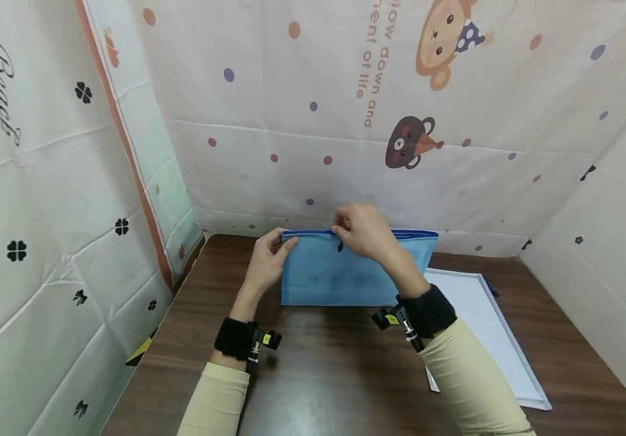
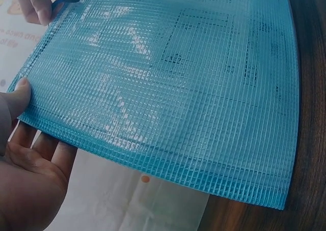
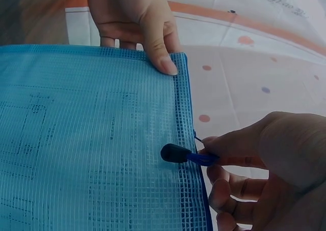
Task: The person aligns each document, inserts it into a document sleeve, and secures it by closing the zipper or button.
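Note:
A translucent blue mesh zipper pouch [image 1: 335, 280] stands upright on the table, its dark blue zipper along the top edge. My left hand [image 1: 267, 261] pinches the pouch's upper left corner, thumb on the near face and fingers behind, as the left wrist view shows. Farther right along the zipper, my right hand [image 1: 364, 231] pinches the zipper pull between thumb and forefinger. A blue cord with a dark toggle [image 3: 174, 153] hangs from the pull against the mesh. Through the mesh [image 2: 153, 88], faint dark printed lines show.
On the right of the brown wooden table [image 1: 313, 369] lies a white flat panel with a raised rim [image 1: 490, 345], partly covered by my right forearm. A small dark object [image 1: 491, 289] shows by its far edge. Printed cloth walls [image 1: 269, 85] enclose the table at the back and sides.

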Available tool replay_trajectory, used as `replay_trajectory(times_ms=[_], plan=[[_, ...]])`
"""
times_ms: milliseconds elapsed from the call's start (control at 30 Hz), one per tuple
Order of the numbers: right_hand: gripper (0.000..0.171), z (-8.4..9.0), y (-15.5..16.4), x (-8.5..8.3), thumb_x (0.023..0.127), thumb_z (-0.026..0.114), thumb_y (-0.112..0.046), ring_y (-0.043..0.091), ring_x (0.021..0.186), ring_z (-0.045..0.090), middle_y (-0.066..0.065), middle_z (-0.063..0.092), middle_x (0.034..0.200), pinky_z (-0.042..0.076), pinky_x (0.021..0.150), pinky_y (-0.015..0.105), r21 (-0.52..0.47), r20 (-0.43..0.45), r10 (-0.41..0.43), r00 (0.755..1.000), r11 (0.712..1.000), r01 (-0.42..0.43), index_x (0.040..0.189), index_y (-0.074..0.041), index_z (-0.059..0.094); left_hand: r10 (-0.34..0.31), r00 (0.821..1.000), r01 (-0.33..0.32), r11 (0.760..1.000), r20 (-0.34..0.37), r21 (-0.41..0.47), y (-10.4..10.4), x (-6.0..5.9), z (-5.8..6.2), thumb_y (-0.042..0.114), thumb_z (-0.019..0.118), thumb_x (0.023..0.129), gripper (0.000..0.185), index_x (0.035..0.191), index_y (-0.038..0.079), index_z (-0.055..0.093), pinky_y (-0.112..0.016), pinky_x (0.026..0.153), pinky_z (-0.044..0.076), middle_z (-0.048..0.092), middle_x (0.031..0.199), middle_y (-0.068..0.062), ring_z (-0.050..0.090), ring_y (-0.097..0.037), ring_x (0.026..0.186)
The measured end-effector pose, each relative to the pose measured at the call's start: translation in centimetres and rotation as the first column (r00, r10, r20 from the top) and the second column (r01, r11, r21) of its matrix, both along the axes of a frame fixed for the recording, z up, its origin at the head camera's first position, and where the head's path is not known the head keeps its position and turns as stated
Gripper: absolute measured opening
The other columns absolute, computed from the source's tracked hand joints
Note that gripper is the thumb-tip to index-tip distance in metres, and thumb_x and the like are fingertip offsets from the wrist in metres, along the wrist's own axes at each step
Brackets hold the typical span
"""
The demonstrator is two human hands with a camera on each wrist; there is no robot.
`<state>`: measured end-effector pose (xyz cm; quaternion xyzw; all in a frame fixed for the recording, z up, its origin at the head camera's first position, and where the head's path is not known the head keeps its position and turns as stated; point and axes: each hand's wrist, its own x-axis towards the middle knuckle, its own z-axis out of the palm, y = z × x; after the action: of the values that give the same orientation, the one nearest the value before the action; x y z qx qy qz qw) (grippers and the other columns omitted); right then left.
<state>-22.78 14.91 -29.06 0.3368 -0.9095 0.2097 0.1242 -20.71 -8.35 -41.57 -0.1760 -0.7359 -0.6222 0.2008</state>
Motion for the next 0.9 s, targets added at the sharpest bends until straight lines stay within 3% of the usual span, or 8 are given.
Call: replay_trajectory(times_ms=[500,900], plan=[[0.016,-0.1,0.7,1.0,0.103,0.07,-0.014,0.023,0.066,0.052,0.005,0.055,0.07,0.04,0.064,0.037,-0.004,0.009,-0.006,1.0,1.0,0.006,0.089,-0.008,0.075,0.006,1.0,-0.006,1.0,-0.002,0.005,0.1,0.7,-0.2,0.023,0.063,0.109,0.019,0.112,0.005,0.071,-0.03,0.069,0.041,0.068,0.096,-0.016,0.052,-0.03,0.078],[0.015,0.0,1.2,1.4,0.104,0.069,-0.015,0.025,0.074,0.053,0.007,0.057,0.078,0.042,0.067,0.039,0.012,0.024,-0.033,0.999,0.999,0.033,0.09,-0.01,0.074,0.023,1.0,-0.023,1.0,-0.011,-0.008,0.0,1.1,-0.2,0.021,0.064,0.108,0.016,0.109,0.007,0.07,-0.029,0.068,0.042,0.068,0.095,-0.012,0.055,-0.024,0.078]])
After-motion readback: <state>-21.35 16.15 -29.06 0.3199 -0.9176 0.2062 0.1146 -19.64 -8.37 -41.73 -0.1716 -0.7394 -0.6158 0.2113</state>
